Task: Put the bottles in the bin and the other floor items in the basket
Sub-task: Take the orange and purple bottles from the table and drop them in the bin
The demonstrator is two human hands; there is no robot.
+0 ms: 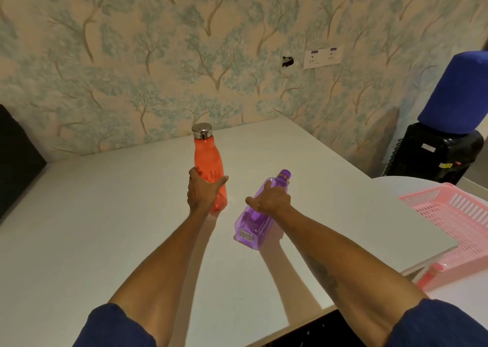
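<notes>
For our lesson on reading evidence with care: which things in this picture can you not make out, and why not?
- Head view: the pink basket is cut off by the right edge and partly hidden behind the table.
- Any bin: none in view.
- The print on the orange bottle is covered by the left hand.
- The label on the purple bottle, held in the right hand, is too small to read.

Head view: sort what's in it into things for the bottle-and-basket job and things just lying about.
For the job: orange bottle in left hand; purple bottle in right hand; pink basket.

Just there: white table, water dispenser, wall sockets.
</notes>
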